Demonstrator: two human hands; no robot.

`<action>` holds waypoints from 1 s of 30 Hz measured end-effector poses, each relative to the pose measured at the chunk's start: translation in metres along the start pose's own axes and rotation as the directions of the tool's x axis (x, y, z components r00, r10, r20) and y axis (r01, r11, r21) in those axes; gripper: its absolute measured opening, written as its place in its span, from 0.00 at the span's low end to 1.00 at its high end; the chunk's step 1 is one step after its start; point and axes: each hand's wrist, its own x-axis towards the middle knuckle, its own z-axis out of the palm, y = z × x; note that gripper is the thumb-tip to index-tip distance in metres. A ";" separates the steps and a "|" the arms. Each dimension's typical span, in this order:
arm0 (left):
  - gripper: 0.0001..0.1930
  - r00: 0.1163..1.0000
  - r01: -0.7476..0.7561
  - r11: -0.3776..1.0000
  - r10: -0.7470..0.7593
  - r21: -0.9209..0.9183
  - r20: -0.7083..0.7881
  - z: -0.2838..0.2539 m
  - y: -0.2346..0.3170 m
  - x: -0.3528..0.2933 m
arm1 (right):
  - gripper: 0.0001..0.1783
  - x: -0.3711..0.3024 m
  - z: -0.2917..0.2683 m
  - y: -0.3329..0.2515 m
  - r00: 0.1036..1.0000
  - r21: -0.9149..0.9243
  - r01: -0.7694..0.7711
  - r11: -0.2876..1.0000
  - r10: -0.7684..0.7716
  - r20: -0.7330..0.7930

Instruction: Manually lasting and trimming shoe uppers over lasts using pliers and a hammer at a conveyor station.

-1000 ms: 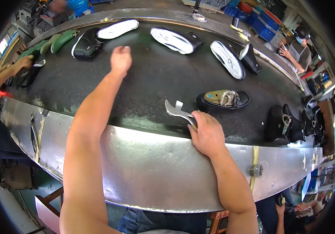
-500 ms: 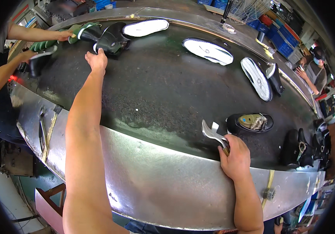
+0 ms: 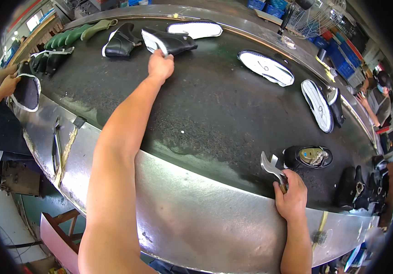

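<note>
I see my left hand [image 3: 160, 65] grasping one black boot [image 3: 169, 42], upper centre; my right hand [image 3: 291, 197] clenches one metal tool [image 3: 271, 167].

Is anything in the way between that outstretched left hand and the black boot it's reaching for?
Nothing visible. The left hand is already at the black boot, fingers touching its white-edged sole, with only bare dark belt beneath.

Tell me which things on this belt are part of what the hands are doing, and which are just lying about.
In hand:
- left hand gripping the black shoe
- right hand holding the metal tool

Lying about:
- white-soled shoe
- black boot
- green soles
- shoe with insole showing
</note>
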 end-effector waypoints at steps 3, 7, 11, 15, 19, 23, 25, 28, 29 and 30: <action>0.17 0.999 -0.013 0.998 0.016 -0.054 0.041 -0.013 0.002 0.002 | 0.21 0.000 0.001 0.001 0.999 -0.004 0.026 1.000 -0.026 -0.025; 0.20 0.944 0.101 0.993 -0.077 0.059 -0.322 -0.057 -0.032 0.042 | 0.22 0.003 0.002 -0.003 0.998 -0.008 0.048 0.999 -0.048 -0.034; 0.32 0.936 0.308 0.889 -0.219 0.338 -0.276 -0.101 -0.038 0.063 | 0.22 0.003 0.002 -0.001 0.997 -0.034 0.059 0.998 -0.061 -0.048; 0.41 0.971 0.236 0.794 -0.169 0.561 -0.170 -0.098 -0.050 0.064 | 0.22 0.006 0.003 -0.001 0.999 -0.040 0.040 0.998 -0.041 -0.034; 0.45 0.971 0.235 0.692 -0.204 0.682 -0.127 -0.104 -0.062 0.078 | 0.23 0.007 0.004 -0.004 0.999 -0.045 0.037 0.998 -0.038 -0.025; 0.36 0.991 0.115 0.663 -0.128 0.740 -0.040 -0.091 -0.069 0.101 | 0.24 0.006 0.002 -0.003 0.998 -0.030 0.020 0.999 -0.021 -0.052; 0.33 0.994 0.081 0.679 -0.107 0.730 -0.011 -0.082 -0.080 0.102 | 0.24 0.004 0.000 0.000 0.998 -0.056 0.017 0.998 -0.021 -0.059; 0.31 1.000 -0.015 0.621 0.012 0.783 0.009 -0.118 -0.147 0.141 | 0.27 0.004 0.007 0.000 0.999 -0.068 0.041 0.997 -0.043 -0.027; 0.30 0.988 -0.154 0.602 0.084 0.784 0.130 -0.107 -0.147 0.128 | 0.26 0.003 0.006 0.002 0.998 -0.075 0.043 0.996 -0.046 -0.039; 0.28 0.997 -0.075 0.665 0.033 0.743 0.071 -0.092 -0.139 0.108 | 0.26 0.000 0.004 0.006 0.998 -0.089 0.042 0.995 -0.046 -0.047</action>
